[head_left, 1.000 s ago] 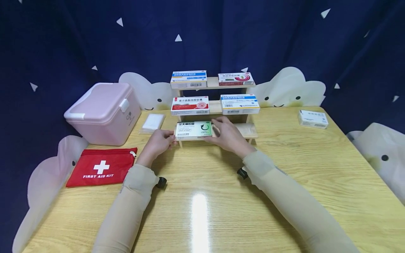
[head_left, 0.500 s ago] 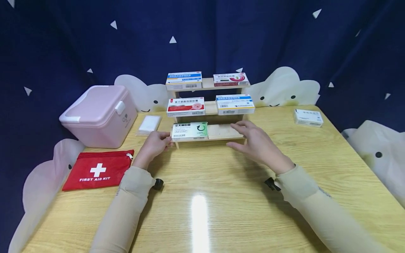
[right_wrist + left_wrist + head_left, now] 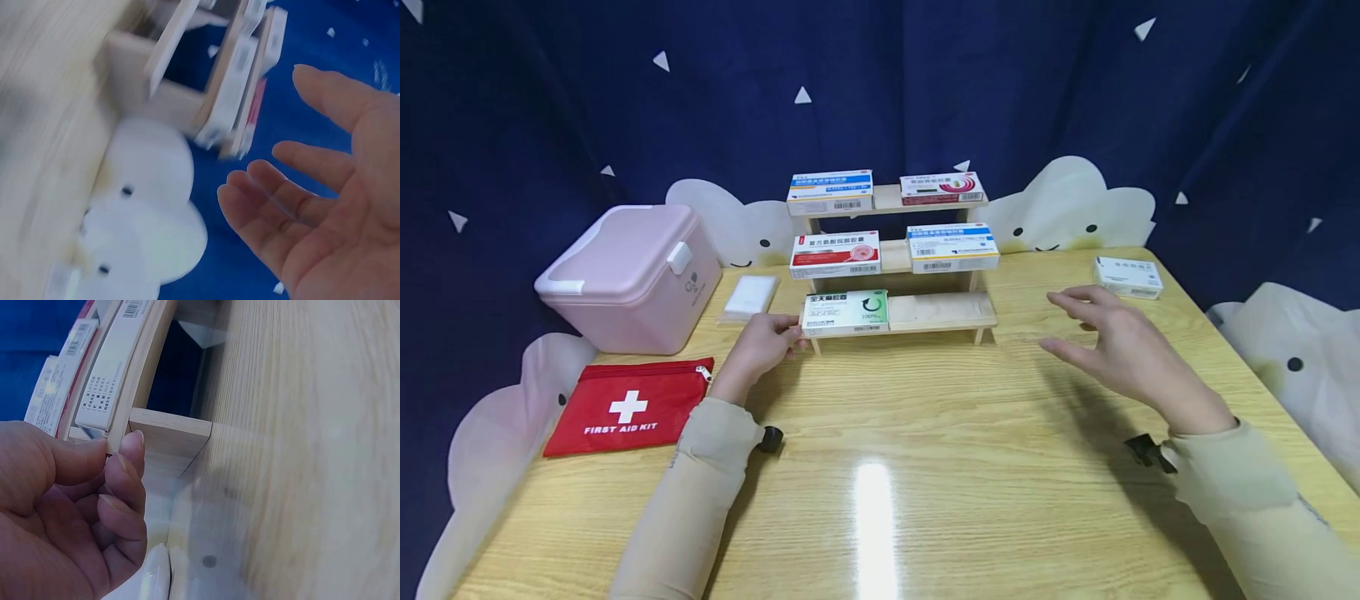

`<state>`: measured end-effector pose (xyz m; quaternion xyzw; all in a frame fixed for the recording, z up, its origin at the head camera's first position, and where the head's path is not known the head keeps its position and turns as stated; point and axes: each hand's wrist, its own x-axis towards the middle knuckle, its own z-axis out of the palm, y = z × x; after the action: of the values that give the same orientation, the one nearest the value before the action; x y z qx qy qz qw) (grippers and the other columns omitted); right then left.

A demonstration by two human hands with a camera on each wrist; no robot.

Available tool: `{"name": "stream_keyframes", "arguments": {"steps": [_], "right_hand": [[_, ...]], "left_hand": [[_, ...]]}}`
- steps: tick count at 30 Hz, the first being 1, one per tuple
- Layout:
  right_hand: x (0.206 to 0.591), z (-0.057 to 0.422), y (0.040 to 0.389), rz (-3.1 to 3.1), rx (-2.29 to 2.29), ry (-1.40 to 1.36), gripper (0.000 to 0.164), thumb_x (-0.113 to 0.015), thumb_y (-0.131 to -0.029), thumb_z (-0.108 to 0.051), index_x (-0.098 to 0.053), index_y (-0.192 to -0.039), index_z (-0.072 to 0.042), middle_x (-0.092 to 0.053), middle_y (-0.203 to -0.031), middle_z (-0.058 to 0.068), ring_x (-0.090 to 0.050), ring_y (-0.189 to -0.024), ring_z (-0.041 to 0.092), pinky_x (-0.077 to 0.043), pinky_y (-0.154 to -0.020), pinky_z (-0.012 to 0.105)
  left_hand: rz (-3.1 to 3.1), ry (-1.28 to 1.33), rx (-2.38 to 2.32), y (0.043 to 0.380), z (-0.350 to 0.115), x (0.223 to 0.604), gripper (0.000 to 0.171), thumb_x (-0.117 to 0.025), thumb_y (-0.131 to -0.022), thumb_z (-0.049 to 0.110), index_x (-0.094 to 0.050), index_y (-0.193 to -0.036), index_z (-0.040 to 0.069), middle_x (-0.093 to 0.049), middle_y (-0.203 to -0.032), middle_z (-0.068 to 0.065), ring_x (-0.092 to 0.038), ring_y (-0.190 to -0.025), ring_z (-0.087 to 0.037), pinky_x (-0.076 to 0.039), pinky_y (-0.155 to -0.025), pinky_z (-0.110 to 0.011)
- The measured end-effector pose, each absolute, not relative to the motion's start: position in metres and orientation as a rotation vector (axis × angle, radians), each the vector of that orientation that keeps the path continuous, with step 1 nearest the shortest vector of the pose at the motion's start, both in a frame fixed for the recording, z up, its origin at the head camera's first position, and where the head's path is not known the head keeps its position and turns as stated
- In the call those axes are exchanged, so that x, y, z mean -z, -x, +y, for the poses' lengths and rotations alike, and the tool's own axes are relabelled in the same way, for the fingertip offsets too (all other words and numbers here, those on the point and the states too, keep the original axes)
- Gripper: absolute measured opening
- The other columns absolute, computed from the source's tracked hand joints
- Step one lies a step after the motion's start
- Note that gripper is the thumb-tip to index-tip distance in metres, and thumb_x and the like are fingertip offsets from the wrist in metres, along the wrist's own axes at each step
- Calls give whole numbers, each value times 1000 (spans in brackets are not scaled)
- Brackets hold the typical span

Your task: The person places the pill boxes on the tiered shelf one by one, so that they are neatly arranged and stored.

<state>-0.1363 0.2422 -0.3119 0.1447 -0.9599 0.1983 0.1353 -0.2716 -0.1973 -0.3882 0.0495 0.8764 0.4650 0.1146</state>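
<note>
A three-tier wooden rack (image 3: pixel 942 310) stands at the back of the table. My left hand (image 3: pixel 762 348) pinches the left end of its lowest shelf; in the left wrist view the thumb (image 3: pixel 81 460) lies by the box's corner and the fingers curl under the board. On that shelf's left half sits a green and white medicine box (image 3: pixel 846 313). My right hand (image 3: pixel 1123 350) is over the table to the right of the rack, fingers spread and holding nothing. Nearest to it is a small white medicine box (image 3: pixel 1127 277) on the table.
Red-and-white (image 3: pixel 835 254) and blue-and-white (image 3: pixel 953 247) medicine boxes sit on the middle shelf, two more on top. Left of the rack are a pink lidded case (image 3: pixel 625 275), a red first aid pouch (image 3: pixel 625 433) and a white packet (image 3: pixel 751 296).
My right hand has let go of the green and white box and moved right, towards the small white box. The left hand stays at the shelf's left end.
</note>
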Motion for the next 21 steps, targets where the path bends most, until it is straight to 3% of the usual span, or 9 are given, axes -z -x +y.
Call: {"name": "stream_keyframes", "arguments": {"steps": [12,21], "right_hand": [[329,335,147,-2924,-431,-234,67,-75,-90,-33,-51,-139,6,-45,-131,33,-57,-102,49,-46,-76,61],[336,402,181,-3090,-483,-96,79,-70,-91,-45,-43,-144,7,-41,-131,37,-52,-106,49,-43,-81,64]], "left_hand": [[2556,-137,-1393,273,-197,386,35,-47,-105,8,-55,-136,-6,-68,-104,-22,-57,-78,-24,-50,-74,-39],[2538,-140,-1423,271,-197,388,34,-47,-105,7,-56,-135,-6,-67,-101,-22,-57,-78,-28,-48,-71,-37]]}}
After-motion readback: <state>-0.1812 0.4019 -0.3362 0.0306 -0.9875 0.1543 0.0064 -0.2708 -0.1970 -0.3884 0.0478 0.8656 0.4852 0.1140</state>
